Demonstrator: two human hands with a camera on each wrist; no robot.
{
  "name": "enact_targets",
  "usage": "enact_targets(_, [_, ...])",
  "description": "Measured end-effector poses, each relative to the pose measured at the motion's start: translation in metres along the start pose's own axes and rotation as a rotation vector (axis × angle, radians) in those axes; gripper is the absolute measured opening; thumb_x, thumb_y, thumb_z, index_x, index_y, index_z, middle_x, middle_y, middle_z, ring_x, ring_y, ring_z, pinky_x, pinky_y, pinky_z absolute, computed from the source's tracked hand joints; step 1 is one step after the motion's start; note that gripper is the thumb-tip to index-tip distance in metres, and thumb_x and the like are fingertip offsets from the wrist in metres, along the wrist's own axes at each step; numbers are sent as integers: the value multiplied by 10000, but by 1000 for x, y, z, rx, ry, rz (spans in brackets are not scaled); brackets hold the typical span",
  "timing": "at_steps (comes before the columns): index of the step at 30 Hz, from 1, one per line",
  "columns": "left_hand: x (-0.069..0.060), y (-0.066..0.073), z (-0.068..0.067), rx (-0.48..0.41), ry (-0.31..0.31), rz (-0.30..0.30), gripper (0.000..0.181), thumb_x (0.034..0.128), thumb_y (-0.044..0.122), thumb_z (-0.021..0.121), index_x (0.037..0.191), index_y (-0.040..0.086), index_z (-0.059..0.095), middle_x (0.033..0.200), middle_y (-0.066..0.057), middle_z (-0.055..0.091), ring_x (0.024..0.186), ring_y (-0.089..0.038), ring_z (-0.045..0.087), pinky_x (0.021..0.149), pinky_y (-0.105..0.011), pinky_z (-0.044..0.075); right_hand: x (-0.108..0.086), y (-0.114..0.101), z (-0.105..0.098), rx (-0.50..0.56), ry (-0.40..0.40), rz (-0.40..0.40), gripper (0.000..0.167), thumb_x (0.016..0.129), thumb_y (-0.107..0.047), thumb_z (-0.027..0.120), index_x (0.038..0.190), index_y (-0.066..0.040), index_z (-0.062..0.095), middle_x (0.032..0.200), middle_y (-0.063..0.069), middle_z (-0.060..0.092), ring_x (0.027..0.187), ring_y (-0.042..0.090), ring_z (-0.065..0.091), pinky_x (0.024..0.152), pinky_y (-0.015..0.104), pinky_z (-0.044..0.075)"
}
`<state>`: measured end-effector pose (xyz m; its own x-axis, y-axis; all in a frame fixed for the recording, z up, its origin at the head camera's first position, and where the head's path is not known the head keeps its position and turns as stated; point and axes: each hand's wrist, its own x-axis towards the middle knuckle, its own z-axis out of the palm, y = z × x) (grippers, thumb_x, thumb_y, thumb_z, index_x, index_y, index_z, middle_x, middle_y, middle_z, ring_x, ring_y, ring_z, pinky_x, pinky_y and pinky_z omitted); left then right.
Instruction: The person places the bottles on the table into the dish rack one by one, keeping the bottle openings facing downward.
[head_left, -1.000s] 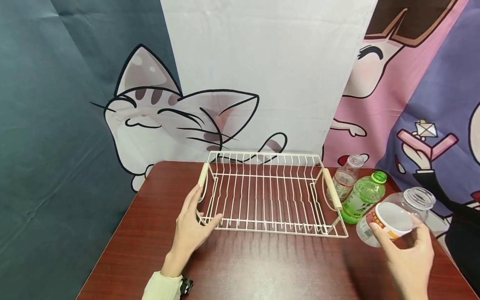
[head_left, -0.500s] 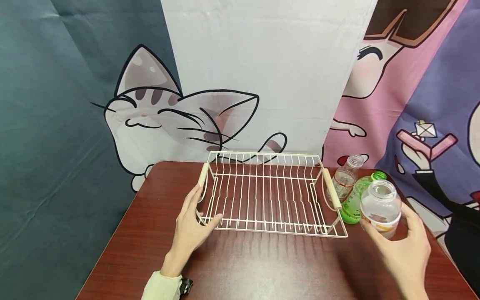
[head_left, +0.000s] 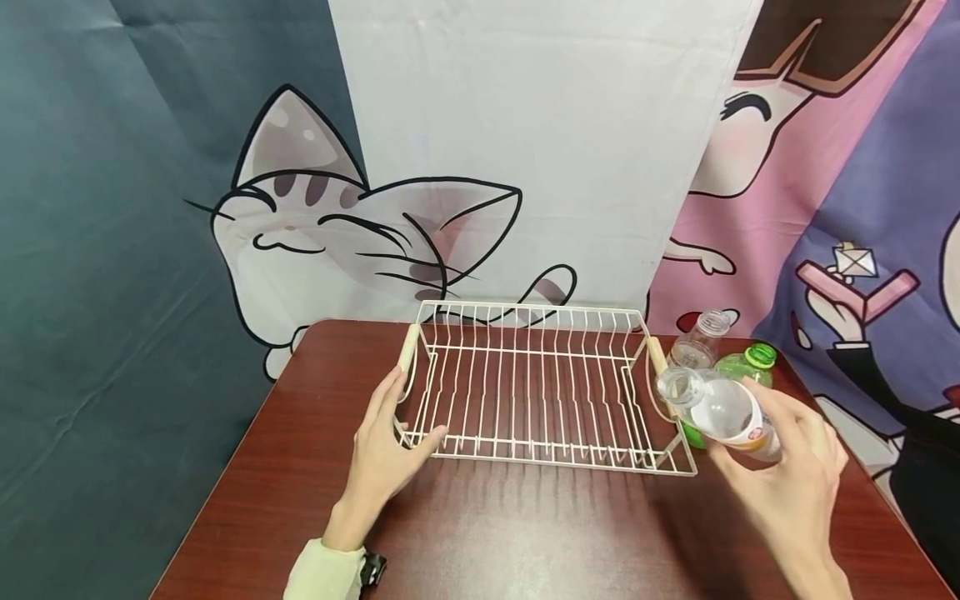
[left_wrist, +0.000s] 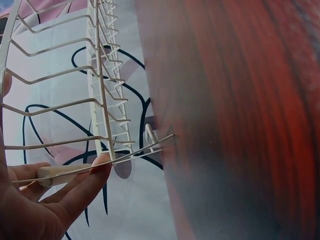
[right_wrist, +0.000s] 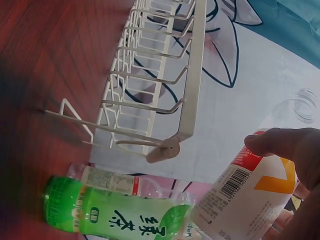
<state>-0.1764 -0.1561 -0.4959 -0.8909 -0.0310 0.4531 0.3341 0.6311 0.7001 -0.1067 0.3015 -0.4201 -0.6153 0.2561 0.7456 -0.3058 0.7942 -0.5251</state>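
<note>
At the front left corner of the white wire rack (head_left: 525,400), my left hand (head_left: 382,454) holds the side, its thumb on the front rail. In the left wrist view, fingers (left_wrist: 82,192) of that hand reach round the end wires beside the pale handle (left_wrist: 60,175). My right hand (head_left: 795,475) grips a clear, wide-mouthed bottle (head_left: 723,408) with a label, raised and tilted, mouth to the left, near the rack's right handle. The right wrist view shows the thumb (right_wrist: 275,142) across the bottle's red, white and orange label (right_wrist: 250,190).
Behind the held bottle stand a green bottle (head_left: 757,358) and a clear bottle (head_left: 693,354), just right of the rack on the brown table (head_left: 525,533). A cartoon-printed cloth (head_left: 525,108) hangs behind the table.
My right hand has brought the bottle up and left toward the rack, turning it so its mouth swings from the right to the left. My left hand stays at the rack.
</note>
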Motion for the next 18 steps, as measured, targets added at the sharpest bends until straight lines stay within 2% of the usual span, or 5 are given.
enact_targets(3, [-1, -1, 0, -5, 4, 6, 1017, 840, 414, 961, 1697, 163, 475, 1750, 43, 430, 909, -295, 784, 812, -546, 635, 2, 0, 3, -4, -11, -58, 763, 626, -190, 851, 1372, -55, 769, 1275, 203, 688, 1291, -99, 360, 1069, 349, 191])
enact_targets(5, [0, 0, 0, -2, 5, 4, 1018, 837, 419, 962, 1696, 165, 478, 1748, 44, 432, 907, -296, 784, 812, -542, 635, 4, -2, 5, -7, -15, -86, 747, 641, -252, 831, 1359, -53, 775, 1263, 287, 668, 1292, -65, 355, 1068, 364, 193])
enact_targets(12, [1, 3, 0, 17, -3, -3, 1009, 853, 427, 950, 1701, 168, 468, 1751, 55, 421, 912, -297, 769, 810, -511, 615, 10, -6, 12, 7, -9, -182, 669, 687, -333, 789, 1291, -45, 802, 1236, 262, 690, 1235, 31, 398, 1071, 365, 179])
enact_targets(14, [0, 3, 0, 27, -9, -7, 997, 868, 428, 938, 1705, 167, 462, 1755, 59, 413, 919, -292, 769, 813, -501, 611, 12, -9, 14, 6, -18, -201, 658, 705, -348, 779, 1287, -42, 804, 1236, 253, 697, 1191, 129, 464, 1079, 370, 177])
enact_targets(18, [-1, 4, -1, 43, -30, -23, 991, 891, 448, 915, 1719, 185, 439, 1766, 73, 390, 933, -296, 759, 830, -519, 605, 16, -14, 16, -6, -35, -245, 641, 712, -310, 770, 1299, -53, 801, 1231, 239, 705, 1125, 419, 532, 1116, 404, 187])
